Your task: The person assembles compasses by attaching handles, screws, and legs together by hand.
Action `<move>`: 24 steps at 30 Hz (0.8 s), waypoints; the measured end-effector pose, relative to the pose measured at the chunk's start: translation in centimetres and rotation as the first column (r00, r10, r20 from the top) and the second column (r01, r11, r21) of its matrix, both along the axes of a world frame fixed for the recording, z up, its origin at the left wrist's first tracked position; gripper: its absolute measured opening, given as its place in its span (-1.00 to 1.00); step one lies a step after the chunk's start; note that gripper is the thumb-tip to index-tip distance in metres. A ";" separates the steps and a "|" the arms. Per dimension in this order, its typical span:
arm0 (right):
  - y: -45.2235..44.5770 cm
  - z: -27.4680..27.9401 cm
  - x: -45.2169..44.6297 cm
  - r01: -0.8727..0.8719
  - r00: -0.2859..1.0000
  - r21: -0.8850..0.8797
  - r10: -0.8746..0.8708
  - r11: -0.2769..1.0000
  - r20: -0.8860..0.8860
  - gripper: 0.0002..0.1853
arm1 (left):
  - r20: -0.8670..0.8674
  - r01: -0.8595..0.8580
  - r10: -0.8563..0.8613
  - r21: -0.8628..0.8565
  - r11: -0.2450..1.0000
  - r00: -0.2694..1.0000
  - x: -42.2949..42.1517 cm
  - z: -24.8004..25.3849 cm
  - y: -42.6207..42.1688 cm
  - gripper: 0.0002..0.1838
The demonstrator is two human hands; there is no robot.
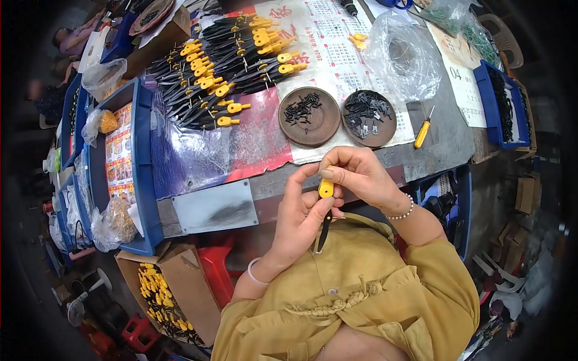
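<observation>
My left hand [304, 210] is closed round a slim tool with a yellow head [326, 189] and a black shaft [325, 231]. The tool hangs roughly upright in front of my chest, yellow end up. My right hand [359, 174] is closed in a pinch at the top of the yellow head; its fingertips hide what lies between them. Just beyond my hands stand two round brown dishes. Small black pins lie in the left dish [316, 133], while the right dish [385, 139] holds black clips and some metallic pieces.
Rows of similar yellow-headed black tools [211, 90] cover the table's left part. A yellow screwdriver [424, 132] and a clear plastic bag [403, 57] lie to the right. Blue bins [144, 174] flank the table. More tools fill a cardboard box [189, 283] below left.
</observation>
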State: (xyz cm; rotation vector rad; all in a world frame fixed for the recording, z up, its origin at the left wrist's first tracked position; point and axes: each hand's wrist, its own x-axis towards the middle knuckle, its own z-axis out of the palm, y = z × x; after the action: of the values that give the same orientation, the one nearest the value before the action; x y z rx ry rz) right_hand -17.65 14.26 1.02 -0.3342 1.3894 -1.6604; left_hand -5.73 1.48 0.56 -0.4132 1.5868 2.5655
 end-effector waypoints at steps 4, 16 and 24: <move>-0.4 -0.1 -0.5 -0.061 0.998 0.026 0.062 0.998 -0.033 -0.83 | -0.009 -0.025 0.026 0.048 0.999 1.000 -0.1 -0.2 -0.1 -0.43; -2.7 -1.9 -6.7 0.164 0.638 0.199 0.050 0.966 -0.768 -0.84 | 0.040 -0.118 0.117 0.032 0.992 0.992 0.3 -0.2 -2.5 -0.59; -6.3 -4.0 -7.8 0.212 0.137 0.595 0.580 0.775 -0.803 -0.92 | 0.098 -0.164 0.153 0.110 0.980 0.983 1.3 -0.7 -3.6 -0.71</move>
State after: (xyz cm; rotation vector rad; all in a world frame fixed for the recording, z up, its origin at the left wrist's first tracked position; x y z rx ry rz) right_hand -25.45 7.95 -2.96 -1.3757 2.6013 -0.4239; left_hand -4.38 -2.09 -0.15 -0.6575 1.4184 2.6970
